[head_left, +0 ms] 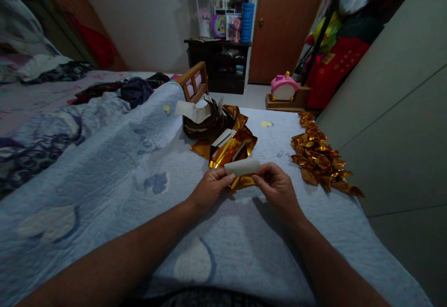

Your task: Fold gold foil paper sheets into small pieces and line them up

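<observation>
Between my two hands is a sheet of gold foil paper (242, 167), its white back curled over at the top and a gold flap showing below. My left hand (213, 187) pinches its left end with thumb and fingers. At the right end, my right hand (276, 187) grips it the same way. Just beyond lie loose gold foil sheets (230, 148), some showing white backs. Behind them sits a dark, rounded bundle (202, 128) with white paper strips sticking out. Off to the right is a pile of folded gold foil pieces (319, 156).
A light blue quilt (139, 223) with heart patterns covers the bed under everything. Past its far edge stand a wooden rail (193, 81), a dark cabinet (223, 65) and a pink toy case (284, 87). A pale panel (401, 139) borders the right side; rumpled bedding (70, 121) lies left.
</observation>
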Action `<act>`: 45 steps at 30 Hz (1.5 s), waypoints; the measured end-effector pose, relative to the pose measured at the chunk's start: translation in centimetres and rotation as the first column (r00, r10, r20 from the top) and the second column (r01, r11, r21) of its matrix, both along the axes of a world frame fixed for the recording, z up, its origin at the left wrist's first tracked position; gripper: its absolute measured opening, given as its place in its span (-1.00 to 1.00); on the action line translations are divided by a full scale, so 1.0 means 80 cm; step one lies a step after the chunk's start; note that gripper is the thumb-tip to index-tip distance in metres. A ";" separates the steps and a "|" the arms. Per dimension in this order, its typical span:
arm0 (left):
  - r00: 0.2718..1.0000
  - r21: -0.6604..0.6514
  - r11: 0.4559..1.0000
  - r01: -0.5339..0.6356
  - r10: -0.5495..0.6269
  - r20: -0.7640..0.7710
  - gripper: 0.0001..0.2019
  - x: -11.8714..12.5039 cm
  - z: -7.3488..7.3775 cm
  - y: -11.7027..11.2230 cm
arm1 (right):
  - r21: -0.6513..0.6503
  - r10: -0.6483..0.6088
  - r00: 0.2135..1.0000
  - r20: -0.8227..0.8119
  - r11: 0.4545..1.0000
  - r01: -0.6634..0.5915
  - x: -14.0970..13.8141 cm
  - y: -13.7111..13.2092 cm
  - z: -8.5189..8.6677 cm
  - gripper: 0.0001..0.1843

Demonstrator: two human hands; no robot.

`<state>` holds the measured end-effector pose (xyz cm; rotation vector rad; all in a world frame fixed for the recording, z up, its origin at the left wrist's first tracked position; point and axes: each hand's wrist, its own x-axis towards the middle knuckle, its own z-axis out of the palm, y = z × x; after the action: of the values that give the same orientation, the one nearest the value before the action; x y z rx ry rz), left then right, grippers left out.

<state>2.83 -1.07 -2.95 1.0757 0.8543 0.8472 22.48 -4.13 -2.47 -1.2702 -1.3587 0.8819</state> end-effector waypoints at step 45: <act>0.985 0.123 0.989 0.081 -0.060 -0.165 -0.58 0.001 0.013 -0.003 | -0.077 0.057 0.997 0.046 0.996 -0.053 -0.003 -0.007 0.012 -0.76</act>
<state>2.91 -1.30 -1.92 1.2947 0.8992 0.7719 22.26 -4.67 -1.50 -1.3244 -1.4151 0.9540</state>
